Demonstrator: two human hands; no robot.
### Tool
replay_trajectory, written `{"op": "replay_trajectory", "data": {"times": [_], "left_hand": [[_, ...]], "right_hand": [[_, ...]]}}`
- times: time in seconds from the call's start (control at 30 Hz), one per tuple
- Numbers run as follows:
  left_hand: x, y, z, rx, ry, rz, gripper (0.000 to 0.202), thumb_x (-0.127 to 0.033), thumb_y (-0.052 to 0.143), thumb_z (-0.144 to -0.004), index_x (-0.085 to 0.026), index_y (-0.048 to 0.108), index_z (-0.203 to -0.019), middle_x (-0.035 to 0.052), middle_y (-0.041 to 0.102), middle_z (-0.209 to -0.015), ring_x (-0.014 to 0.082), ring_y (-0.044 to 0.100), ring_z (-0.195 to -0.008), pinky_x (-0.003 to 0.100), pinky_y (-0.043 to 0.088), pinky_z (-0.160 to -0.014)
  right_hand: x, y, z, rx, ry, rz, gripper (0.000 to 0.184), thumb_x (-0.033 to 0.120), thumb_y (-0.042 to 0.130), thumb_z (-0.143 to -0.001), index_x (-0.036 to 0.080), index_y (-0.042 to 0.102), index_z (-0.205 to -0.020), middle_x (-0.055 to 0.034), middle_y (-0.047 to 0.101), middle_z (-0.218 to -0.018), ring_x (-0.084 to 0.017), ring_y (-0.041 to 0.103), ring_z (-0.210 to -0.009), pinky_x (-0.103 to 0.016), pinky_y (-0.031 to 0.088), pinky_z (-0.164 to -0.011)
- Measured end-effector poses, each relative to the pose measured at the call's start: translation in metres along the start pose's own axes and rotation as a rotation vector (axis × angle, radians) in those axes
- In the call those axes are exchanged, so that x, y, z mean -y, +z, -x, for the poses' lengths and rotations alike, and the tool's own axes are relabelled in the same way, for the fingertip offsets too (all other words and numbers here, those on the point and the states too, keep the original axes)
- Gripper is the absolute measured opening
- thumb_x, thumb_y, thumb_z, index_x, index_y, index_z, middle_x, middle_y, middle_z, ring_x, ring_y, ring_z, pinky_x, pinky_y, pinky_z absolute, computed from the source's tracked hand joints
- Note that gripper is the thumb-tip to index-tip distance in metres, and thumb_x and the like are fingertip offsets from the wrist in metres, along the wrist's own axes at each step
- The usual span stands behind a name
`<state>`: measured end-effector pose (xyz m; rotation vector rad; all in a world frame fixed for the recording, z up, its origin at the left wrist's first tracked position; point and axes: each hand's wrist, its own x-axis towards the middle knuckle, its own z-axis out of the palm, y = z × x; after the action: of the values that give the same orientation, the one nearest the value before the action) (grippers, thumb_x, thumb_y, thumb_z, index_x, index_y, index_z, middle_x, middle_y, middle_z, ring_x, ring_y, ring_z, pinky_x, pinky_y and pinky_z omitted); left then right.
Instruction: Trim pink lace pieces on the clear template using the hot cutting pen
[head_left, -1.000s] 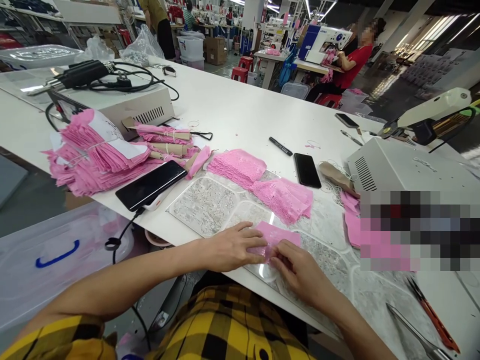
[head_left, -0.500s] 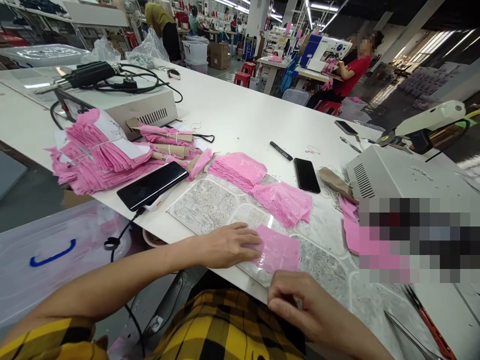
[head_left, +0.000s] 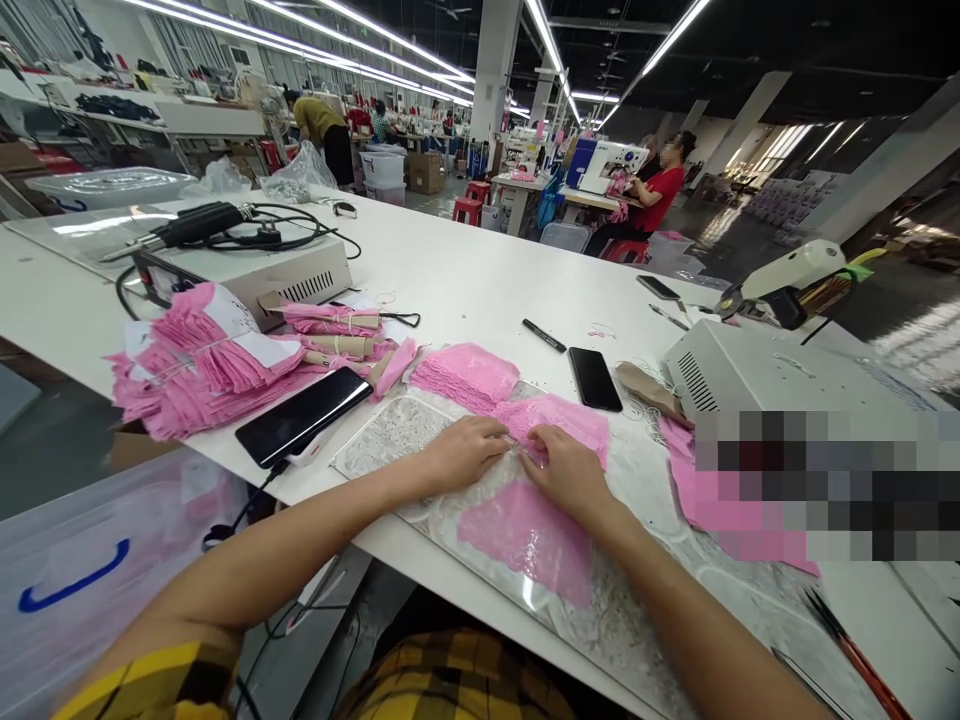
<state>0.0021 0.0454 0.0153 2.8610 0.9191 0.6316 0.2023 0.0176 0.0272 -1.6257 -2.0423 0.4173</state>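
Both hands meet at the near edge of a fanned stack of pink fabric pieces [head_left: 566, 415] in the middle of the table. My left hand [head_left: 471, 453], fingers bent together, has its fingertips at the stack's lower left corner. Thumb and forefinger of my right hand [head_left: 568, 470] close on the same near edge. The pinched fabric is mostly hidden by the fingers. Nearer to me, a single pink fabric piece [head_left: 529, 540] lies flat on a grey marble-patterned sheet [head_left: 390, 440]. Behind the fanned stack sits another pink stack [head_left: 469, 372].
Bundled pink pieces [head_left: 217, 350] and a large phone [head_left: 304, 415] lie to the left, beside a metal box [head_left: 307, 270]. A marker [head_left: 544, 336] and a smaller phone [head_left: 594, 380] lie beyond the stacks. Tweezers [head_left: 855, 650] rest at lower right. A person in red [head_left: 661, 195] sits farther off.
My right hand has moved up and forward from the table's near edge to the fanned stack. My left hand has left the single pink piece and moved to the stack too. The view has tilted up.
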Motion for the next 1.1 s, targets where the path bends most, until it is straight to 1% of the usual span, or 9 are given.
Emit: {"op": "replay_trajectory", "data": {"times": [0.07, 0.17, 0.33, 0.47, 0.63, 0.73, 0.83, 0.93, 1.1], "left_hand": [[0.003, 0.004, -0.006, 0.005, 0.000, -0.014, 0.018, -0.017, 0.054, -0.093, -0.015, 0.070, -0.101, 0.0109, 0.067, -0.116, 0.0232, 0.063, -0.104, 0.037, 0.050, -0.089], [0.007, 0.008, -0.009, 0.009, 0.004, -0.025, 0.018, -0.018, 0.052, -0.093, -0.016, 0.070, -0.098, 0.0099, 0.067, -0.113, 0.0217, 0.063, -0.100, 0.035, 0.050, -0.086], [0.004, 0.011, -0.009, 0.010, 0.066, -0.013, 0.020, -0.014, 0.051, -0.092, -0.016, 0.068, -0.102, 0.0101, 0.067, -0.110, 0.0208, 0.061, -0.103, 0.035, 0.047, -0.091], [-0.003, 0.017, -0.016, 0.032, 0.127, 0.006, 0.020, -0.012, 0.053, -0.091, -0.018, 0.066, -0.104, 0.0084, 0.068, -0.108, 0.0189, 0.061, -0.105, 0.032, 0.046, -0.094], [-0.003, 0.025, -0.026, 0.038, 0.078, -0.017, 0.023, -0.017, 0.049, -0.094, -0.011, 0.062, -0.112, 0.0168, 0.062, -0.121, 0.0248, 0.061, -0.106, 0.038, 0.048, -0.093], [-0.001, 0.024, -0.027, 0.048, 0.059, -0.019, 0.026, -0.021, 0.050, -0.095, -0.011, 0.061, -0.115, 0.0180, 0.058, -0.128, 0.0269, 0.060, -0.112, 0.040, 0.047, -0.097], [0.000, 0.021, -0.026, 0.053, 0.021, -0.008, 0.028, -0.023, 0.049, -0.096, -0.011, 0.060, -0.119, 0.0173, 0.057, -0.130, 0.0260, 0.058, -0.116, 0.039, 0.046, -0.101], [0.001, 0.018, -0.027, 0.061, -0.020, 0.011, 0.029, -0.025, 0.048, -0.096, -0.013, 0.059, -0.121, 0.0161, 0.058, -0.129, 0.0248, 0.059, -0.115, 0.038, 0.047, -0.099], [0.002, 0.011, -0.031, 0.094, -0.035, 0.064, 0.023, -0.024, 0.052, -0.094, -0.016, 0.065, -0.112, 0.0139, 0.058, -0.130, 0.0255, 0.057, -0.119, 0.040, 0.045, -0.103]], "right_hand": [[-0.002, 0.005, -0.006, -0.019, 0.001, 0.012, 0.010, 0.027, 0.053, -0.080, 0.020, 0.060, -0.081, -0.0041, 0.062, -0.080, -0.016, 0.054, -0.070, -0.026, 0.033, -0.060], [-0.011, 0.008, -0.010, -0.032, 0.004, -0.017, 0.016, 0.027, 0.048, -0.082, 0.020, 0.060, -0.074, -0.0036, 0.062, -0.074, -0.015, 0.052, -0.066, -0.026, 0.033, -0.060], [-0.027, 0.006, -0.017, 0.002, 0.022, -0.172, 0.019, 0.033, 0.050, -0.080, 0.022, 0.064, -0.073, -0.0026, 0.064, -0.070, -0.016, 0.054, -0.065, -0.028, 0.039, -0.064], [-0.031, 0.002, -0.022, 0.026, 0.063, -0.337, 0.022, 0.039, 0.054, -0.076, 0.021, 0.065, -0.070, -0.0025, 0.066, -0.071, -0.016, 0.056, -0.066, -0.029, 0.041, -0.063], [-0.034, -0.011, -0.026, 0.018, 0.138, -0.547, 0.029, 0.047, 0.062, -0.071, 0.019, 0.059, -0.062, 0.0021, 0.054, -0.056, -0.011, 0.045, -0.053, -0.026, 0.037, -0.052], [-0.044, -0.026, -0.029, -0.070, 0.216, -0.675, 0.033, 0.050, 0.067, -0.068, 0.019, 0.058, -0.063, 0.0039, 0.050, -0.055, -0.009, 0.043, -0.050, -0.024, 0.036, -0.048], [-0.062, -0.046, -0.034, -0.226, 0.296, -0.805, 0.036, 0.053, 0.071, -0.062, 0.020, 0.057, -0.067, 0.0033, 0.054, -0.058, -0.010, 0.049, -0.052, -0.024, 0.042, -0.050], [-0.083, -0.066, -0.034, -0.400, 0.357, -0.906, 0.041, 0.053, 0.075, -0.055, 0.020, 0.055, -0.068, 0.0030, 0.056, -0.057, -0.011, 0.052, -0.051, -0.026, 0.046, -0.050], [-0.101, -0.094, -0.016, -0.624, 0.394, -0.969, 0.039, 0.047, 0.077, -0.053, 0.020, 0.055, -0.071, 0.0058, 0.053, -0.056, -0.008, 0.048, -0.048, -0.021, 0.040, -0.045]]}}
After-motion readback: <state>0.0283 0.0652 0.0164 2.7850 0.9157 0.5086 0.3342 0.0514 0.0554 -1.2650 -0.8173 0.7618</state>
